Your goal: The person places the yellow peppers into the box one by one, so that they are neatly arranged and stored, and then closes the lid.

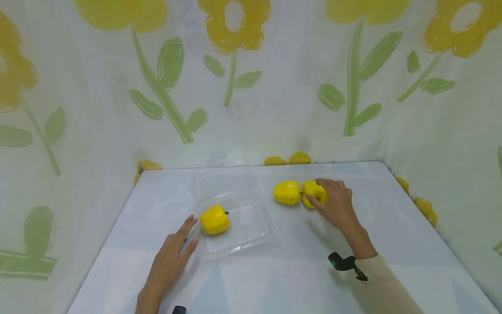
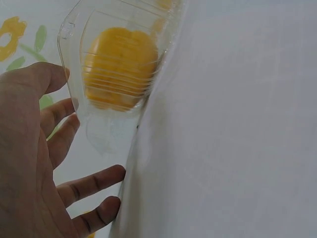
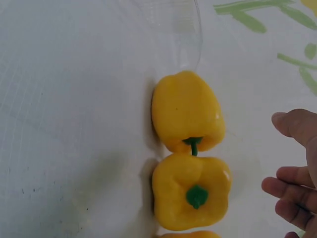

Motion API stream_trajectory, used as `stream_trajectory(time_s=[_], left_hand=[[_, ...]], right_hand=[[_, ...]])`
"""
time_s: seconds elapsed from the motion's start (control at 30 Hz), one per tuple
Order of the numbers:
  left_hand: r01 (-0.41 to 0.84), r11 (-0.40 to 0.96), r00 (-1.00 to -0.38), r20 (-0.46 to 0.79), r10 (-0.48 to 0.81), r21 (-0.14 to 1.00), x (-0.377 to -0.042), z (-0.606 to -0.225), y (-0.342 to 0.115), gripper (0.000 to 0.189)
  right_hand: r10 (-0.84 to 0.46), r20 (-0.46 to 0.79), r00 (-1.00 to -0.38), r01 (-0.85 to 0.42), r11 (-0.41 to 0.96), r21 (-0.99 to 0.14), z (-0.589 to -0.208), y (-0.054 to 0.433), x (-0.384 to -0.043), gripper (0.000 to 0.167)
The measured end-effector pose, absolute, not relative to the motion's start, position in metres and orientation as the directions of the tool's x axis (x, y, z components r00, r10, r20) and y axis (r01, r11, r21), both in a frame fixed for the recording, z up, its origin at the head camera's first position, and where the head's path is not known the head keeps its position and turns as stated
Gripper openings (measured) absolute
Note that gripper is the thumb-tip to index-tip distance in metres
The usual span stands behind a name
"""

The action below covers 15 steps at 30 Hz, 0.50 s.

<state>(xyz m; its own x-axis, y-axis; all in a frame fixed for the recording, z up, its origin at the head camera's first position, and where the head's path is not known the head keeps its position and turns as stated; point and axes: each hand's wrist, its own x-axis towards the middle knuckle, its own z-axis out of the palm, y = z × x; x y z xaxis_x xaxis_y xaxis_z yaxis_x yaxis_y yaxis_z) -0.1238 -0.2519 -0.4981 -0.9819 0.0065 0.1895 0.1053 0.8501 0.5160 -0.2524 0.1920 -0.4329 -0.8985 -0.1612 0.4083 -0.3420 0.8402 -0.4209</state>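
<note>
In the head view a clear plastic clamshell box point(image 1: 255, 224) lies unfolded, with one yellow bell pepper point(image 1: 215, 220) in its near left part. My left hand point(image 1: 168, 257) is at the box's left edge, fingers spread; in the left wrist view the thumb and some fingertips touch the rim point(image 2: 67, 59). Over on the right, a yellow bell pepper point(image 1: 286, 192) lies on its side beside another point(image 1: 310, 196), whose stem faces out. My right hand point(image 1: 339, 205) hovers by that second pepper point(image 3: 190, 193), thumb and fingers apart, holding nothing. A third yellow piece point(image 3: 190, 234) shows at the right wrist view's bottom edge.
A white table point(image 1: 298, 279) carries everything. Its far edge meets a hanging cloth point(image 1: 282, 122) printed with yellow flowers, which also closes off both sides. The box's lid half point(image 1: 223, 183) lies flat toward the back.
</note>
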Motion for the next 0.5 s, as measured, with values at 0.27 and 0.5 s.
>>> stream_trajectory(time_s=[0.27, 0.5], left_hand=[[0.1, 0.848, -0.984, 0.176, 0.009, 0.521, -0.122, -0.499, -0.251, 0.058], [0.122, 0.852, -0.979, 0.203, 0.018, 0.509, -0.125, -0.5, -0.252, 0.058]], right_hand=[[-0.116, 0.366, -0.924, -0.276, 0.862, -0.424, -0.437, 0.214, -0.251, 0.059], [-0.068, 0.362, -0.93, -0.221, 0.889, -0.4, -0.439, 0.234, -0.252, 0.058]])
